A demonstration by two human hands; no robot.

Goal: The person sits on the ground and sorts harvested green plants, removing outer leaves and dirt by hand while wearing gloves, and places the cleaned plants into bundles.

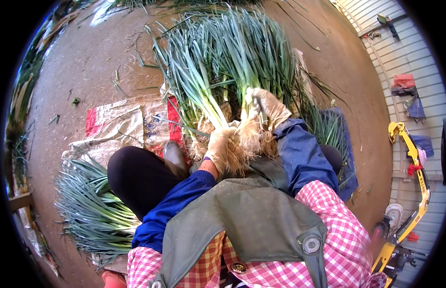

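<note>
A large heap of green onions (232,53) lies before me, leaves pointing away and pale, hairy roots toward me. My left hand (219,148), in a pale glove, is closed round the white lower ends of a few green onions (207,105). Just to its right, my right hand (272,106), gloved too, grips the white stems of a thicker bunch (249,81) from their right side. Tangled tan roots (251,137) hang between the two hands, above my lap. Part of the left fingers is hidden by the stems and roots.
A second pile of green onions (93,206) lies by my left leg. Printed sacking (131,122) covers the floor at the left; more onions rest on a blue sheet (346,158) at the right. A yellow toy-like digger arm (421,192) stands along the ribbed wall.
</note>
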